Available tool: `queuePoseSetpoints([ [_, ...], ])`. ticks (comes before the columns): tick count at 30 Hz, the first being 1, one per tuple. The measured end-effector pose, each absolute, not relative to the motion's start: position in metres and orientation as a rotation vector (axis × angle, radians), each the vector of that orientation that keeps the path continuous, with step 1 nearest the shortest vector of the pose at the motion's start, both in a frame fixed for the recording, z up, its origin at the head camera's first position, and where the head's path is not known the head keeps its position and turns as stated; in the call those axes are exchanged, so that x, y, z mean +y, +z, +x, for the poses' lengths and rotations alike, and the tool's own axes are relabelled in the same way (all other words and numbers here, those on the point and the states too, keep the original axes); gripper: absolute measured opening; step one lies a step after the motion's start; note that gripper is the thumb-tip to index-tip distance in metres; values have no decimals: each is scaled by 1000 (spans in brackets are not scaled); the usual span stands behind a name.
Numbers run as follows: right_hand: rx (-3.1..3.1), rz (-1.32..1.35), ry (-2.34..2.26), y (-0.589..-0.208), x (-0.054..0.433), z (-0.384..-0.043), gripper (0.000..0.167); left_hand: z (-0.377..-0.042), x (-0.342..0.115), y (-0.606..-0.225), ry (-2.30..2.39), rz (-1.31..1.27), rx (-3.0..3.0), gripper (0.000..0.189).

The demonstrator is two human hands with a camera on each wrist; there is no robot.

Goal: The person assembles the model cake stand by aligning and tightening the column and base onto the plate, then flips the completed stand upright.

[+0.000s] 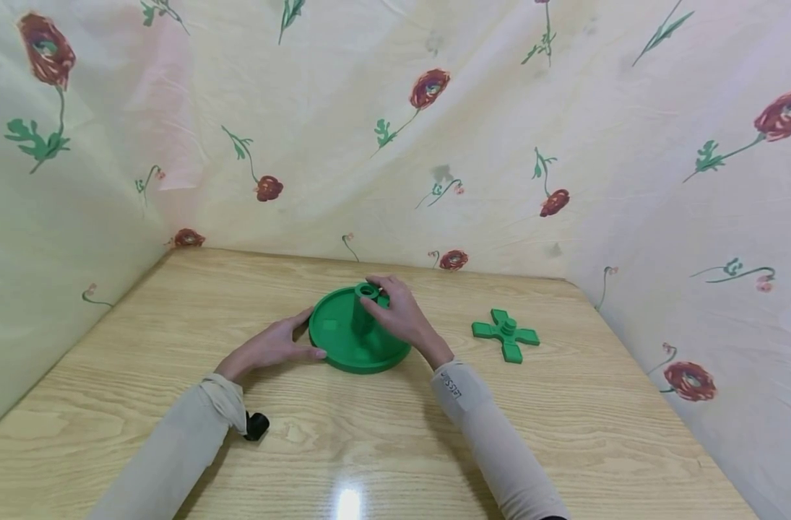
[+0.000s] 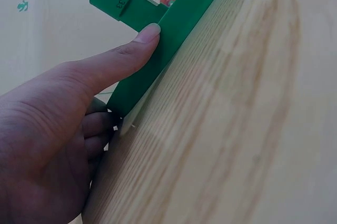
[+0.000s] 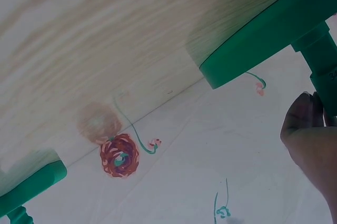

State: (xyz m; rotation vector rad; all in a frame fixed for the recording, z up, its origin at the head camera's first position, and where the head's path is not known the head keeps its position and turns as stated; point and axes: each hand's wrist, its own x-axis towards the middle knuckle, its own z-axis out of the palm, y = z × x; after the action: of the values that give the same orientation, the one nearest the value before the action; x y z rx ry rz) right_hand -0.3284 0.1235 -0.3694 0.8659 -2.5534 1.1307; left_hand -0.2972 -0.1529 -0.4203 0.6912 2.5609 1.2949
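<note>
A round green tray with a raised rim lies on the wooden table. From its middle rises an upright green tube, hollow at the top; the left wrist view shows the number 33 on its side. My left hand holds the tray's left edge, with the thumb against the near side of the rim and the fingers farther round, partly hidden. My right hand grips the tube near its upper end, thumb on the near side and fingers behind. Where the tube meets the tray is partly shadowed.
To the right of the tray, a green cross-shaped piece with a round peg lies on the table. A small black cylinder shows by the left cuff. Flower-patterned cloth walls off the back and both sides.
</note>
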Motion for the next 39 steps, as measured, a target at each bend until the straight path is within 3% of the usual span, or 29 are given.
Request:
queuePoseSetpoints([
  [9, -2581, 782, 1142, -369, 122, -329, 51, -299, -153, -422, 1292, 690, 2567, 107],
  [39, -2577, 862, 1155, -370, 126, -330, 51, -298, -151, -420, 1300, 679, 2556, 106],
])
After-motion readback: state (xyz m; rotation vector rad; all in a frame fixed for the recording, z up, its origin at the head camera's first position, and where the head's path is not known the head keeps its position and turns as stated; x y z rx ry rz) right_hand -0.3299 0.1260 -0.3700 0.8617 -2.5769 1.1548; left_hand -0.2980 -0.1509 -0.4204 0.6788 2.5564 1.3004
